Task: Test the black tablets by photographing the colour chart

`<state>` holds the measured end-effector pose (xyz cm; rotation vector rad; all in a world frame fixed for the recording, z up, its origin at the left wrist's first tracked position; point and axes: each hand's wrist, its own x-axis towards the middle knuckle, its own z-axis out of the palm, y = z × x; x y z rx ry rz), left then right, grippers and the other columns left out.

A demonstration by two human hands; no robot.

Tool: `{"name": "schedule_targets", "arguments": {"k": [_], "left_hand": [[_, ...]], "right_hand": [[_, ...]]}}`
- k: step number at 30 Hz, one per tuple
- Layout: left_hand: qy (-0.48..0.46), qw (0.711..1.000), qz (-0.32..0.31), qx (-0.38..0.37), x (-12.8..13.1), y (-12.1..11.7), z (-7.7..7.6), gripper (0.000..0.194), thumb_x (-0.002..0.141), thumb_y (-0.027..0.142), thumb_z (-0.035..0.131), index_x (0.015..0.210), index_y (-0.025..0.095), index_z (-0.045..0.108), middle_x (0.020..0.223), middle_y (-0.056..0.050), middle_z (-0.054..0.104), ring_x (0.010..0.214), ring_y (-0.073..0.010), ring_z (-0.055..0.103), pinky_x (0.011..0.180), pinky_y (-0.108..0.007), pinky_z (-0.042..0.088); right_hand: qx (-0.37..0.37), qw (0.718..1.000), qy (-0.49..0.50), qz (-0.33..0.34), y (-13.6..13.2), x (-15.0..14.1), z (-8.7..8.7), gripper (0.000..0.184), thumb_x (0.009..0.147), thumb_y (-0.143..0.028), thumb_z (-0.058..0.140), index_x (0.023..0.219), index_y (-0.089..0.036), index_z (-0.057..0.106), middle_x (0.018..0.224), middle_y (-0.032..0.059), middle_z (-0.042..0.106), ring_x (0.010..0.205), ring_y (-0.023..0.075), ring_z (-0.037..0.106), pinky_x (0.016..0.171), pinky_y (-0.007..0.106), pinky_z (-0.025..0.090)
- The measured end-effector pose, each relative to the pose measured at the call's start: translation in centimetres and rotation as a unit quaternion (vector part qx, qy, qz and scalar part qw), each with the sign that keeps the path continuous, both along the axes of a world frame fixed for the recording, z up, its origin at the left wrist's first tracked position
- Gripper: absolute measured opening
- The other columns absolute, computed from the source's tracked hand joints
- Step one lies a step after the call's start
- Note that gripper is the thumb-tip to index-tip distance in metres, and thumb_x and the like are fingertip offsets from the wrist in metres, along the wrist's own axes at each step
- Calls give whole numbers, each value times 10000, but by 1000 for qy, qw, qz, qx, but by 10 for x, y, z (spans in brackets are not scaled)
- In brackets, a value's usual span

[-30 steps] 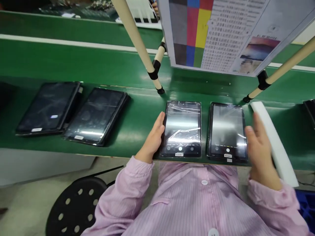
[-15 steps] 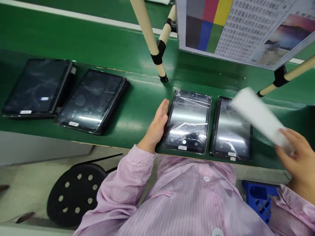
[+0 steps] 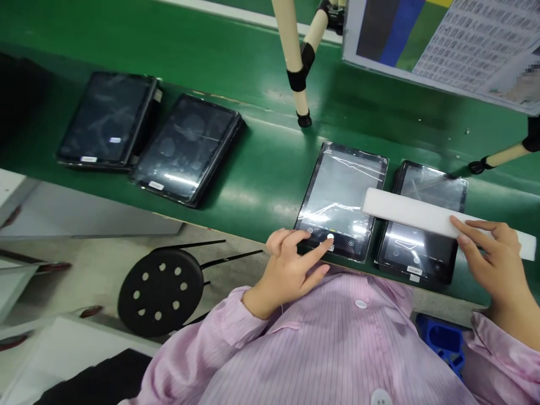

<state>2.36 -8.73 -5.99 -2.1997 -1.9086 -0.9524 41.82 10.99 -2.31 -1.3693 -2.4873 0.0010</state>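
A tablet in clear film [image 3: 346, 180] lies on the green bench in front of me, its lit screen showing a camera-style row of controls. My left hand [image 3: 289, 270] is at its lower edge, index finger stretched out at the round white button and the other fingers loosely bent, holding nothing. In my right hand [image 3: 493, 253] is a long white foam strip [image 3: 411, 214], gripped near its right part. The strip lies across a second wrapped tablet [image 3: 434, 185], hiding its middle, and its left end overlaps the first tablet's right edge.
Two more wrapped tablets, a dark one [image 3: 112, 112] and a tilted one [image 3: 189, 146], lie at the left, apparently on others. A cream pipe stand [image 3: 291, 45] holds a printed colour chart [image 3: 464, 50] over the bench. Below are a black stool [image 3: 160, 292] and a blue crate [image 3: 441, 337].
My left hand has gone from the first tablet's left side to its on-screen button. The foam strip has come down from a raised slant to lie across the right tablet. The view has shifted.
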Motion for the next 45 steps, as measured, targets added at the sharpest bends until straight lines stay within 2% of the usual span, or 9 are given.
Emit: {"name": "schedule_targets", "arguments": {"k": [3,9,14,21,26,29,33,39,45], "left_hand": [[3,1000,10,28,6,2,-1,375,1028,408,559,1279,243,783,1190,-121,431,1128,-311,428,1020,-504,387],[34,999,40,-5,15,0,-2,429,1079,426,467,1275,222,789,1166,-128,482,1044,-291,465,901,-454,361],[11,998,-58,33,34,7,7,394,1060,407,505,1272,240,793,1110,-109,514,1041,-278,480,949,-444,371],[52,977,-205,1,92,50,20,408,975,452,685,1363,335,733,1125,-94,637,1096,-299,405,961,-431,357],[93,972,-215,-26,121,68,24,380,989,419,685,1320,243,746,1181,-117,670,1113,-309,446,963,-438,349],[83,969,-231,-4,114,67,30,345,1011,401,649,1291,232,759,1150,-128,652,1103,-313,454,953,-444,355],[38,971,-234,26,83,54,34,323,1033,316,586,1298,242,754,1094,-118,583,1040,-291,493,938,-447,374],[13,983,-179,46,44,28,22,438,985,198,621,1401,308,704,1074,-82,536,970,-241,560,915,-418,395],[4,993,-115,16,32,17,13,398,945,179,681,1305,330,763,1097,-87,586,1000,-252,578,928,-423,409]], "right_hand": [[-3,1000,23,-6,3,-2,-2,470,1069,-493,481,1260,-208,802,1108,153,724,1065,327,685,987,547,525],[-9,998,51,-20,7,0,-10,454,1055,-530,503,1259,-257,803,1100,125,730,1096,321,685,1031,570,529],[-13,998,55,-18,4,-8,-6,461,1052,-509,506,1245,-224,812,1080,150,725,1072,318,690,1001,539,538],[-86,992,70,-58,-5,-21,0,416,1060,-427,484,1318,-287,778,1176,137,701,1126,309,637,1045,540,500],[-122,988,64,-72,-8,-25,-2,410,1069,-341,466,1378,-349,735,1222,126,659,1197,323,603,1068,558,461],[-140,986,36,-81,-9,-28,1,426,1056,-278,485,1395,-397,713,1227,119,640,1211,334,573,1050,583,438],[-155,986,38,-42,-5,-25,7,431,1034,-254,536,1388,-429,710,1204,108,632,1235,338,554,1056,608,434],[-130,991,12,-26,-4,-17,6,409,1009,-246,591,1335,-446,736,1569,60,502,1609,422,267,1187,706,319],[-90,996,-22,9,-10,-5,4,438,1013,-237,580,1409,-395,682,1539,93,593,1549,397,416,1194,710,275]]}}
